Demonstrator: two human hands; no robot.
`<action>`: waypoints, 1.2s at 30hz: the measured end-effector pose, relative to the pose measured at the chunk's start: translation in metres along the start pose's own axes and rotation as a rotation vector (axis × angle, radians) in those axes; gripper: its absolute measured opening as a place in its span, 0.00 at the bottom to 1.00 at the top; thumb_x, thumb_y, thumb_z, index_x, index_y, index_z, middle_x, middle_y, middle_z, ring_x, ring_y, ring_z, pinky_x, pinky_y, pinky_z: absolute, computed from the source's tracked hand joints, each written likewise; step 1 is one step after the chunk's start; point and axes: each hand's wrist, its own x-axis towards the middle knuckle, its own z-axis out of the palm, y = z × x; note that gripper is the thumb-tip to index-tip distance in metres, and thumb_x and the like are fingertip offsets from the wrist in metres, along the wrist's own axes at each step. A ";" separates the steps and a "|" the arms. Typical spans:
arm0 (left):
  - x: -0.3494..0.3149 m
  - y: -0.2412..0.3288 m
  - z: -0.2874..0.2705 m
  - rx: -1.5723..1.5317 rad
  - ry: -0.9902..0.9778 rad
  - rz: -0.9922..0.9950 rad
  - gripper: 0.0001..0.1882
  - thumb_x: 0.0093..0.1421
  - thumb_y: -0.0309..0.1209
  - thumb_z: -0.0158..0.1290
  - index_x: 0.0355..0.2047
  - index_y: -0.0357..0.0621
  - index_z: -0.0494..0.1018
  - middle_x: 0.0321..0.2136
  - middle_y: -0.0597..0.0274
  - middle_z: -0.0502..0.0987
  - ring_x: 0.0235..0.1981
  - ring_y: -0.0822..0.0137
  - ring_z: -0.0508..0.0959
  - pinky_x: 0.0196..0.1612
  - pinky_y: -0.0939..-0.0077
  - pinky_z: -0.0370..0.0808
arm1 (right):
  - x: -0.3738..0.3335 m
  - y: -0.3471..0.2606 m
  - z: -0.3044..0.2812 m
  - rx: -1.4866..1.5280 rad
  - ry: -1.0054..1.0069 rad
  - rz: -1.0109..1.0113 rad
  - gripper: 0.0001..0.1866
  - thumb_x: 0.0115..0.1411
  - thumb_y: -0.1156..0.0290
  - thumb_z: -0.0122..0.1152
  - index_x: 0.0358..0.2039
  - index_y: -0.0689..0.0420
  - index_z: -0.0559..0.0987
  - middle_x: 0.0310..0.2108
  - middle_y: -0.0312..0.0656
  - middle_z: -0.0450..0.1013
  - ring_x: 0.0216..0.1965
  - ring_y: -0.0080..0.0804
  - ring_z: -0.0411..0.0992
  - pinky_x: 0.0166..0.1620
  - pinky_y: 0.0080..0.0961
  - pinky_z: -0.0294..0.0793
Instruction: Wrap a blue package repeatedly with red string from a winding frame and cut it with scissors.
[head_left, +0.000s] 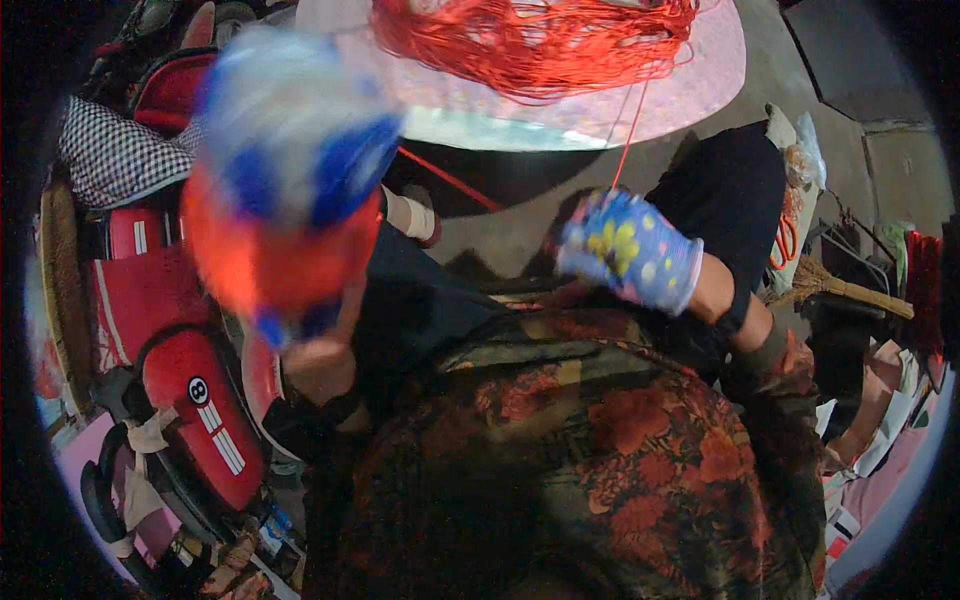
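A big loose pile of red cord (540,50) lies on a rounded pink top (720,50) ahead of me. One strand drops from it to my right hand (628,250), in a blue glove with yellow flowers. That hand is curled closed where the strand meets it; the fingertips are partly hidden. My left hand (290,190) is raised close at the left and badly smeared by motion, showing blue, white and orange-red patches. Its fingers cannot be made out. A taut piece of red cord (448,178) slants from beside it toward the middle.
Red seats or cushions (205,415) and a checked cushion (125,155) crowd the left. On the right are orange-handled scissors (786,243), a straw broom (840,287) and a heap of papers (890,400). My dark-trousered knee (735,185) is close to the pink top.
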 end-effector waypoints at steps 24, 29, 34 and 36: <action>0.010 0.001 -0.032 0.749 -0.381 -0.041 0.26 0.55 0.35 0.59 0.52 0.39 0.67 0.40 0.60 0.75 0.39 0.72 0.76 0.45 0.75 0.74 | 0.046 -0.043 -0.052 0.142 -0.063 -0.187 0.08 0.57 0.62 0.60 0.32 0.52 0.80 0.24 0.41 0.75 0.27 0.39 0.75 0.30 0.28 0.73; 0.001 -0.005 -0.022 0.887 -0.463 -0.524 0.24 0.50 0.34 0.62 0.46 0.38 0.70 0.34 0.66 0.76 0.36 0.75 0.76 0.43 0.78 0.74 | 0.073 -0.021 -0.065 0.525 0.086 0.224 0.06 0.54 0.69 0.65 0.25 0.56 0.80 0.24 0.39 0.75 0.26 0.28 0.74 0.33 0.23 0.72; 0.007 -0.001 -0.069 0.376 -0.452 -0.520 0.33 0.51 0.43 0.61 0.53 0.37 0.66 0.48 0.58 0.72 0.48 0.65 0.74 0.51 0.70 0.72 | 0.040 0.004 -0.018 0.871 -0.053 0.291 0.11 0.58 0.63 0.57 0.34 0.58 0.76 0.30 0.43 0.75 0.31 0.36 0.74 0.36 0.26 0.72; 0.010 -0.008 -0.073 0.088 -0.221 -0.412 0.33 0.57 0.44 0.56 0.57 0.37 0.64 0.53 0.55 0.70 0.52 0.61 0.73 0.54 0.66 0.72 | 0.030 -0.007 -0.003 0.698 -0.005 0.153 0.09 0.62 0.66 0.58 0.34 0.59 0.78 0.27 0.40 0.76 0.26 0.30 0.75 0.33 0.25 0.75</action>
